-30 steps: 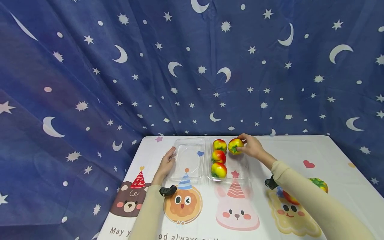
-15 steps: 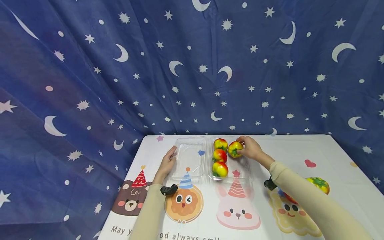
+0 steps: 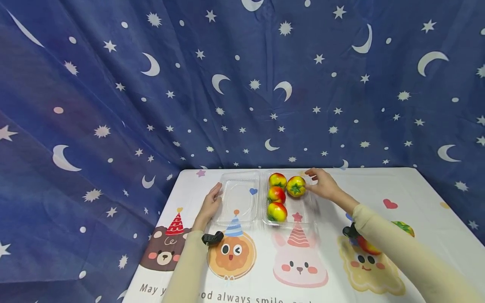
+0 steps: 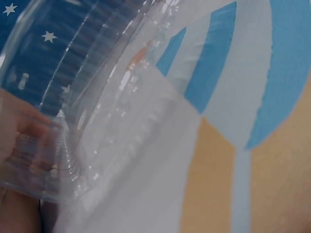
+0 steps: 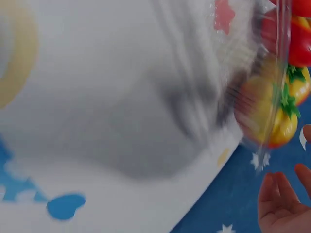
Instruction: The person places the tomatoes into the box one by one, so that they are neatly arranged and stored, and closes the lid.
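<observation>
A clear plastic clamshell box lies unfolded on the table, its lid half (image 3: 238, 200) on the left and its base (image 3: 297, 206) on the right. My left hand (image 3: 210, 205) rests along the lid's left edge; through the plastic, its fingers (image 4: 36, 133) show in the left wrist view. Three red-and-yellow toy persimmons (image 3: 277, 195) stand in a column along the base's left side. Another persimmon (image 3: 296, 186) sits at the base's far right corner, green calyx showing. Just right of it my right hand (image 3: 325, 185) holds nothing, fingers loosely bent and apart.
Two more persimmons, one red (image 3: 367, 246) and one yellow-green on top (image 3: 403, 228), lie at the right, partly behind my right forearm. A white cartoon-print cloth (image 3: 341, 269) covers the table. A blue star-and-moon curtain (image 3: 242, 105) hangs behind its far edge.
My right hand has let go of the persimmon in the base's far right corner and drawn slightly right. The left hand has stayed at the lid's edge.
</observation>
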Available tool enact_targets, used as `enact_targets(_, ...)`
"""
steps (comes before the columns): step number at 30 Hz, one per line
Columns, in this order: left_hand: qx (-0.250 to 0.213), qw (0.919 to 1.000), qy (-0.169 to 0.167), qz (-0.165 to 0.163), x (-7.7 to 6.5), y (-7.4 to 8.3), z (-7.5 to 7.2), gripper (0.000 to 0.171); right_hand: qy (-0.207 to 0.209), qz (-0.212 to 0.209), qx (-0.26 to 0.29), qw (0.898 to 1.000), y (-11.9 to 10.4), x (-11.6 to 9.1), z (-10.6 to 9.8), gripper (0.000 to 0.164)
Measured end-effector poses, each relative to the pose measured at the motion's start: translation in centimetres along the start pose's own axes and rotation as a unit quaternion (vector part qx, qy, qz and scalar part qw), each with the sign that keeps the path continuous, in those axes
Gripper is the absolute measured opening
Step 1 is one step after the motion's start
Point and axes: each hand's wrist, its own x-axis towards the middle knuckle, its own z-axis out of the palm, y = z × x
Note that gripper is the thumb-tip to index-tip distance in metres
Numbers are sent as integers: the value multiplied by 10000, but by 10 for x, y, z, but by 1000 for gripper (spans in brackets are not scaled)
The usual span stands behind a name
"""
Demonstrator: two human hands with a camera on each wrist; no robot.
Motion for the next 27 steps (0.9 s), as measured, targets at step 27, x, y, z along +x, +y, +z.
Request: enact_targets(27,89,9998,-108,-135,-13,16,-10,54,-1320,658,-405,9882,70,-139,-103,43)
